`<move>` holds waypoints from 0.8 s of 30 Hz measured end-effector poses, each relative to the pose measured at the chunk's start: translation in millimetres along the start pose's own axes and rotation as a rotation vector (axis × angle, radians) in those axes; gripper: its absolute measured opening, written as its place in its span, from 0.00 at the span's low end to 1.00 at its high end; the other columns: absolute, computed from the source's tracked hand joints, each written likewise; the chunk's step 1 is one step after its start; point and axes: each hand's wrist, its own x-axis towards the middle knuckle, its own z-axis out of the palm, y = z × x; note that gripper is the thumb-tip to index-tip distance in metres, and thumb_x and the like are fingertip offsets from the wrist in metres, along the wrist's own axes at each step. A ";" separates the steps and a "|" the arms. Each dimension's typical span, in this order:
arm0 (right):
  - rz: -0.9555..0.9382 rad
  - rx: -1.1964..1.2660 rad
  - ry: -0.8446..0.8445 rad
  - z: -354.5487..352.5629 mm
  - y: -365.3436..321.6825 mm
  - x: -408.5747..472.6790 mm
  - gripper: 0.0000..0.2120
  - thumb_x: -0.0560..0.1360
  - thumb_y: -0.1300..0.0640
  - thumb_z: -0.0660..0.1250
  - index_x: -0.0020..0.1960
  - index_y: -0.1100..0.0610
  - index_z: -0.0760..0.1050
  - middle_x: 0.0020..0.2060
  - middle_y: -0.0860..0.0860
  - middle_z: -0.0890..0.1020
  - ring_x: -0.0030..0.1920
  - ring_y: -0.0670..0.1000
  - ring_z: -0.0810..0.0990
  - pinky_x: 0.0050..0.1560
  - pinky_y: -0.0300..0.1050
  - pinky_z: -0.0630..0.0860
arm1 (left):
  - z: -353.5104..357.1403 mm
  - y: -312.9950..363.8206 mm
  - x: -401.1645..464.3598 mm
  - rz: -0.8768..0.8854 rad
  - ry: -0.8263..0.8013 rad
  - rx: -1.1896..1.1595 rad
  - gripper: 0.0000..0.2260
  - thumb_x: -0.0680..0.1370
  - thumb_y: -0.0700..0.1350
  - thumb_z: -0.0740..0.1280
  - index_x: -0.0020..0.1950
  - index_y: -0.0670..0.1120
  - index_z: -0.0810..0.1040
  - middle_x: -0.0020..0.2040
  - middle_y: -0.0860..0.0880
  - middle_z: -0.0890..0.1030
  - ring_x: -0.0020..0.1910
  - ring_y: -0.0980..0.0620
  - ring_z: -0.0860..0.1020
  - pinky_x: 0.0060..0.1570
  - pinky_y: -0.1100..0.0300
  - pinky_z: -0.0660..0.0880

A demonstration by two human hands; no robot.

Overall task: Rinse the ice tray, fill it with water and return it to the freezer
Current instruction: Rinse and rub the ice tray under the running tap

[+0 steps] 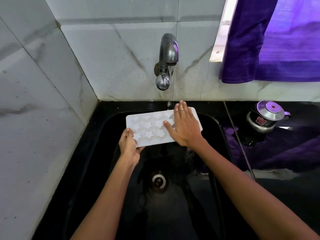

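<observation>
Tray (149, 129) over sink (173, 213); left hand (129, 144) pinches 7 o'clock corner; right hand (183, 125) flat, fingers spread, at 3 o'clock end; tap (168, 54) running.

A white plastic star-mould ice tray (147, 129) is held over the black stone sink (214, 129), below the steel wall tap (167, 54); a small metal pot (266, 118) is set on the counter at the right.

I am standing at a sink in a home kitchen. Below me is a black sink basin (173, 213) with a round metal drain (158, 181), set into a glossy black counter (285, 187). A worn metal tap (167, 58) sticks out of the pale marble-look wall tiles (107, 49) above the basin's far edge, with water running. A small steel lidded pot (266, 118) sits on the counter's far right side. A purple curtain (270, 40) hangs over a window there.
</observation>
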 end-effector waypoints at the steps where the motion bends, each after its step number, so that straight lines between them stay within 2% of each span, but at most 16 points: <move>1: -0.070 -0.005 -0.006 -0.1 -7.1 -1.3 0.37 0.79 0.38 0.41 0.77 0.64 0.41 0.77 0.60 0.43 0.77 0.55 0.39 0.73 0.46 0.34 | 3.5 -0.4 -1.2 -0.004 -0.012 -0.005 0.09 0.82 0.46 0.58 0.44 0.53 0.74 0.45 0.51 0.81 0.42 0.52 0.80 0.35 0.55 0.77; 4: -0.239 0.012 0.014 3.2 -22.0 -11.5 0.33 0.81 0.42 0.43 0.77 0.62 0.42 0.77 0.58 0.44 0.77 0.52 0.40 0.73 0.43 0.35 | 8.6 -0.2 -0.4 -0.001 -0.027 -0.011 0.08 0.82 0.46 0.58 0.47 0.52 0.76 0.47 0.50 0.81 0.44 0.50 0.80 0.37 0.53 0.77; 7: -0.300 -0.015 0.018 2.2 -12.5 -19.9 0.30 0.81 0.44 0.41 0.77 0.61 0.42 0.77 0.57 0.45 0.77 0.49 0.40 0.73 0.41 0.34 | 4.3 5.5 3.7 0.004 -0.001 -0.022 0.06 0.82 0.47 0.59 0.51 0.52 0.75 0.48 0.50 0.81 0.45 0.50 0.80 0.37 0.53 0.77; 11: -0.089 0.018 0.008 -1.3 5.4 -16.0 0.37 0.77 0.38 0.37 0.77 0.63 0.43 0.77 0.59 0.44 0.77 0.53 0.41 0.74 0.43 0.36 | 2.9 6.8 7.1 0.003 -0.018 -0.006 0.06 0.82 0.47 0.58 0.50 0.52 0.74 0.47 0.50 0.81 0.45 0.51 0.80 0.37 0.53 0.77; 13: 0.014 0.029 -0.020 -3.3 2.9 -8.4 0.37 0.79 0.38 0.41 0.77 0.64 0.42 0.77 0.60 0.43 0.77 0.54 0.39 0.74 0.46 0.35 | 8.3 2.3 4.1 0.000 -0.043 0.005 0.07 0.82 0.47 0.58 0.50 0.53 0.75 0.47 0.51 0.81 0.45 0.51 0.80 0.36 0.54 0.77; 15: 0.028 0.032 -0.021 -3.5 -2.3 -3.7 0.36 0.80 0.39 0.44 0.76 0.65 0.41 0.77 0.61 0.42 0.77 0.55 0.38 0.75 0.47 0.35 | 12.4 -0.3 2.4 0.003 -0.046 -0.008 0.08 0.82 0.48 0.58 0.47 0.54 0.75 0.46 0.51 0.81 0.45 0.51 0.80 0.35 0.54 0.76; 19: -0.200 0.011 -0.026 2.5 -6.7 -13.7 0.34 0.79 0.41 0.37 0.77 0.62 0.41 0.77 0.58 0.44 0.77 0.52 0.39 0.75 0.45 0.36 | 9.7 0.2 4.8 0.017 -0.024 -0.006 0.08 0.82 0.48 0.58 0.45 0.54 0.75 0.45 0.51 0.81 0.45 0.51 0.80 0.34 0.54 0.76; 21: -0.314 -0.008 -0.040 4.9 -3.7 -24.0 0.34 0.78 0.41 0.36 0.77 0.60 0.42 0.77 0.57 0.45 0.77 0.50 0.40 0.75 0.43 0.36 | 5.4 1.0 8.1 0.020 0.007 -0.014 0.07 0.82 0.47 0.58 0.48 0.52 0.75 0.46 0.51 0.81 0.44 0.51 0.80 0.32 0.56 0.77; 24: -0.278 -0.026 -0.017 7.3 6.7 -30.7 0.34 0.78 0.40 0.35 0.77 0.59 0.42 0.77 0.56 0.45 0.77 0.49 0.41 0.75 0.44 0.36 | 0.9 1.7 11.9 0.029 0.020 -0.005 0.07 0.82 0.47 0.58 0.54 0.50 0.75 0.47 0.50 0.81 0.45 0.51 0.80 0.33 0.56 0.77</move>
